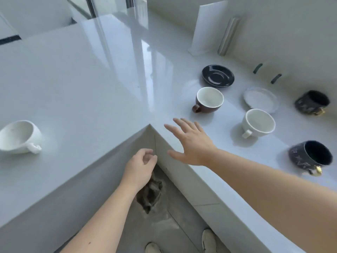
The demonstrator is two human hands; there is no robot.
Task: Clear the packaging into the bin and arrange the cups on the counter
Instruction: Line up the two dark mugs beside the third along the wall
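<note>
Above the table point(91, 84) corner, the empty right hand point(191, 143) spreads toward the brown cup point(208, 100); left hand point(140, 167) loosely curled, empty. Best grasped by the handle, kept upright.

free: bare glossy white counter point(82, 84) left-centre | blocked: right side, brown ceramic cup point(209, 100), white ceramic cup point(258, 123), black glazed saucer point(218, 75) clustered
</note>
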